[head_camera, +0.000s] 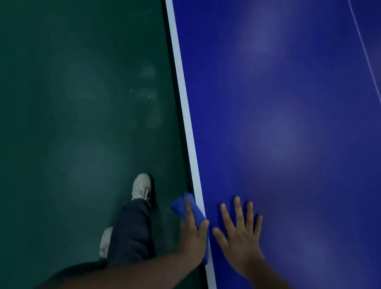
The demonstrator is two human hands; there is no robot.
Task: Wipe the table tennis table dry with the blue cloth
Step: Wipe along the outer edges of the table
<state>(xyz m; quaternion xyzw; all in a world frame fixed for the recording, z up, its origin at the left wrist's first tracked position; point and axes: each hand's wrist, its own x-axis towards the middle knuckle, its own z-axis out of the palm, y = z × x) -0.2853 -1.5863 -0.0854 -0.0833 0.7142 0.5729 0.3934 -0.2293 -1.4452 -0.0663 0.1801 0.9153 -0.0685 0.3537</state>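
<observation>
The blue table tennis table [299, 110] fills the right side, its white edge line running from top centre down to the bottom. At that edge my left hand [193, 233] grips the crumpled blue cloth [182, 205], which hangs over the table's side. My right hand [239, 234] lies flat on the blue surface just right of the edge, fingers spread and straight.
Dark green floor [56, 101] covers the left side. My legs in dark trousers [132, 234] and pale shoes [141, 186] stand close beside the table edge. A thin white centre line [376, 89] crosses the table at the right.
</observation>
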